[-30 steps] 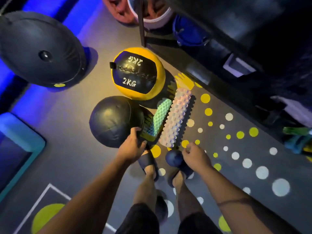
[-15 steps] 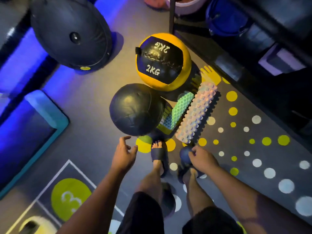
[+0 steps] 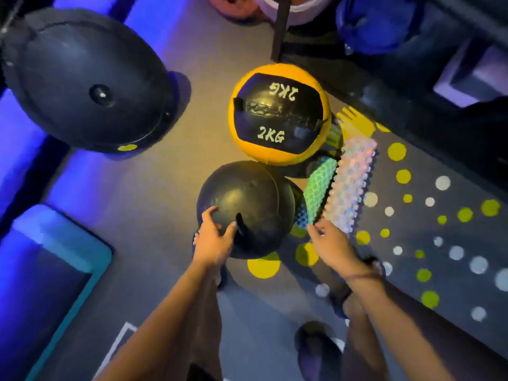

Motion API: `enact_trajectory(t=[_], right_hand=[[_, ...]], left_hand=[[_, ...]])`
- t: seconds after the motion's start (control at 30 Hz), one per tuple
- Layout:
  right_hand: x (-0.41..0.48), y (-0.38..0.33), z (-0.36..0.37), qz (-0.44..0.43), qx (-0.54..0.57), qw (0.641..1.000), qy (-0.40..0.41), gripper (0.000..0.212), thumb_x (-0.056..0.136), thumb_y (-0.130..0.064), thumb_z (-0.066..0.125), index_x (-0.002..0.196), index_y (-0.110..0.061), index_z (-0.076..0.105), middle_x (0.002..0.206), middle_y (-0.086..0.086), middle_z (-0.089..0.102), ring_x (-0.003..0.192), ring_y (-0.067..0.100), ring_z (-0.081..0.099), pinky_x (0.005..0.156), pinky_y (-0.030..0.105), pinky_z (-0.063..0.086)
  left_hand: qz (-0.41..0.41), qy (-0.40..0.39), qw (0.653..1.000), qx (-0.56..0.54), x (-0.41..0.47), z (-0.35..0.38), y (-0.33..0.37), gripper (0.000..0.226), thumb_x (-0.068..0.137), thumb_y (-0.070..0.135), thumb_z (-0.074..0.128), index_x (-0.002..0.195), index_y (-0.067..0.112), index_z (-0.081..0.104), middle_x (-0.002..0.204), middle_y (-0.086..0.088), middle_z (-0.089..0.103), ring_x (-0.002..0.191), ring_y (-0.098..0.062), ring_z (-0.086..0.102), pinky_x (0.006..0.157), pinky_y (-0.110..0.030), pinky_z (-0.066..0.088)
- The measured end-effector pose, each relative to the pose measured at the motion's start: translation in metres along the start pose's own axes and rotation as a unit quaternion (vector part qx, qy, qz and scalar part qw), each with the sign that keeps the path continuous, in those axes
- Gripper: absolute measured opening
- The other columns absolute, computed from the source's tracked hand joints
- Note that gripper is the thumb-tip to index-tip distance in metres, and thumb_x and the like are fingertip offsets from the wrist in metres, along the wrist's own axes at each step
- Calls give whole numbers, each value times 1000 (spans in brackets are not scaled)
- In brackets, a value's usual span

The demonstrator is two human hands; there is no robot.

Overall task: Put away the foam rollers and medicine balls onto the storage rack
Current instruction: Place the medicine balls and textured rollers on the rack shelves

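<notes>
Judging by what I can see, nothing is on the rack yet: both balls and both rollers lie on the floor. The yellow ball sits against the far side of the black ball. The green roller and pale roller lie just right of it. My left hand rests on the black ball, fingers spread, not yet lifting. My right hand reaches open to the rollers' near ends, gripping nothing.

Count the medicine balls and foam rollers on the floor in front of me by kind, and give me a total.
Medicine balls: 2, a yellow ball and a black ball
Foam rollers: 2, a green roller and a pale roller
Total: 4
</notes>
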State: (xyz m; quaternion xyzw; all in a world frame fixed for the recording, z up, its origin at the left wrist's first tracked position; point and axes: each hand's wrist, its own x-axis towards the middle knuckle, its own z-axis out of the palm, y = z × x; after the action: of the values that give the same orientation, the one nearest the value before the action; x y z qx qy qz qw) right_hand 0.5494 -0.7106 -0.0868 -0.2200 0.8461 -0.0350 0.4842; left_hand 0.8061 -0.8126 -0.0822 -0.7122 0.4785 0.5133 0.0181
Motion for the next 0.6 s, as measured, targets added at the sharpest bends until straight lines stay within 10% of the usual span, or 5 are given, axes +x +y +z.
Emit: enact_trajectory(t=[0.1, 0.33, 0.43, 0.5, 0.6], right_hand=[[8, -41, 62, 50, 5, 999, -8, 42, 102, -36, 55, 122, 1, 60, 125, 29, 63, 122, 43, 57, 96, 42, 44], [-6, -119, 110, 104, 151, 982, 33, 51, 102, -36, 54, 141, -2, 49, 140, 21, 57, 132, 38, 50, 105, 38, 40], [-3, -108, 97, 109, 173, 976, 68, 50, 104, -35, 50, 142, -2, 49, 141, 24, 56, 132, 38, 50, 105, 39, 40], [6, -90, 89, 122, 165, 976, 79, 54, 105, -38, 48, 148, -6, 46, 149, 21, 50, 137, 37, 46, 111, 40, 36], [30, -62, 85, 128, 169, 973, 89, 60, 104, -45, 47, 151, -7, 42, 156, 19, 43, 142, 36, 40, 116, 40, 31]], left_hand=[[27, -52, 998, 8, 29, -34, 4, 50, 96, 42, 64, 137, 33, 39, 99, -8, 61, 81, -21, 62, 70, -25, 51], [32, -83, 996, -11, 49, -98, 10, 38, 102, 33, 58, 139, 28, 49, 88, -3, 61, 48, 6, 56, 47, -11, 45], [34, -110, 993, -36, 53, -101, 25, 51, 104, 41, 52, 153, 30, 40, 127, -2, 66, 95, 8, 66, 94, -18, 52], [18, -131, 991, 17, 66, -96, 32, 53, 108, 45, 38, 158, 29, 32, 161, -1, 40, 146, -13, 38, 121, -27, 23], [16, -172, 971, 166, 91, -84, 29, 57, 108, 55, 16, 162, 35, 13, 171, -1, 3, 157, -32, -9, 124, -54, -7]])
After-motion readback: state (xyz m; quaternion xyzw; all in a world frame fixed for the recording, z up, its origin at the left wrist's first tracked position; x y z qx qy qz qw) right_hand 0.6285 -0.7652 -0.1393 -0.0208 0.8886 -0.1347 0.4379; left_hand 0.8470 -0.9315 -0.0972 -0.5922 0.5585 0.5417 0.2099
